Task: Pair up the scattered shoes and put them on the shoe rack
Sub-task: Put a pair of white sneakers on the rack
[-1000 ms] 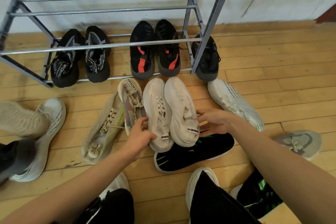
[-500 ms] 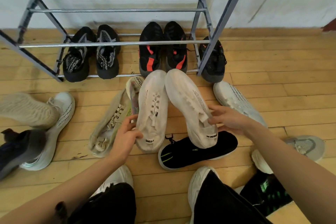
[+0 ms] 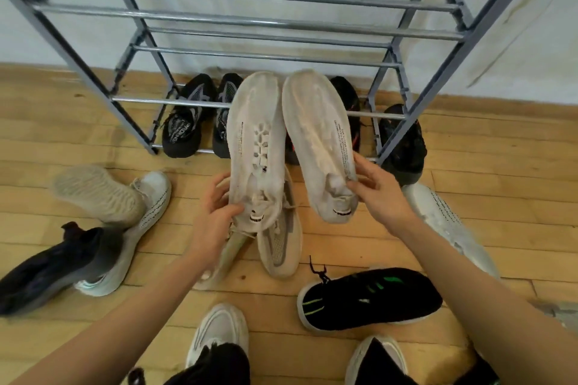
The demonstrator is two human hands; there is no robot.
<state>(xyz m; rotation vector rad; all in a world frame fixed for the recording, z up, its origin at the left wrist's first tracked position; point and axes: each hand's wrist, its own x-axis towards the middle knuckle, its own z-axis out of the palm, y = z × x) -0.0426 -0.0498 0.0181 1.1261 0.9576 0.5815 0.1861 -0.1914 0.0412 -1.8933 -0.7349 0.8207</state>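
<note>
Two matching white knit sneakers are held up off the floor, toes pointing at the grey metal shoe rack. My left hand grips the heel of the left white sneaker. My right hand grips the heel of the right white sneaker. On the rack's bottom shelf stand a black-and-grey pair and, mostly hidden behind the held shoes, a black pair with red marks.
Loose shoes lie on the wooden floor: a beige pair under my hands, a black-green shoe, a white shoe at right, a black shoe by the rack's leg, others at left. My feet are at the bottom.
Both hands have lifted the two white sneakers off the floor and carried them forward toward the rack. The view has moved closer to the rack.
</note>
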